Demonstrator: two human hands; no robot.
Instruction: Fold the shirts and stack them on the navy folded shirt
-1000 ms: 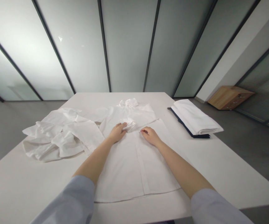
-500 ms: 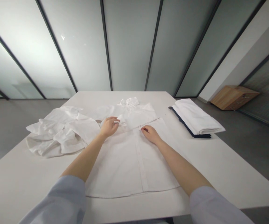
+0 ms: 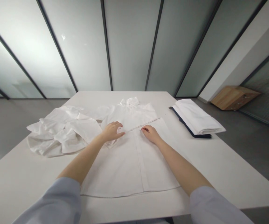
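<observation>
Observation: we find the white garment [image 3: 122, 169] laid out in the middle of the frame, collar [image 3: 131, 102] towards the far end of the table [image 3: 232, 174], lower hem towards us at bottom centre.

Change noted: a second ago the left hand [image 3: 112, 131] was on a bunch of cloth at the garment's middle. That bunch has gone from there, and the hand has shifted a little leftward. We now see it open, fingers and thumb spread, over the left part of the garment, with some rumpled cloth [image 3: 112, 143] just below the palm. The hem's left corner also sits farther left in the frame than it did.

The right hand [image 3: 150, 134] has kept its place beside the diagonal edge right of centre, fingers curled. We cannot tell whether it pinches the fabric.

Reading: we judge the middle of the garment flatter now, its near panel spread wider; the creasing seems confined to the area by the left hand.

Surroundings: crumpled white cloth [image 3: 62, 132] at left of frame; at right, folded white cloth [image 3: 197, 116] on a navy piece [image 3: 203, 136].
</observation>
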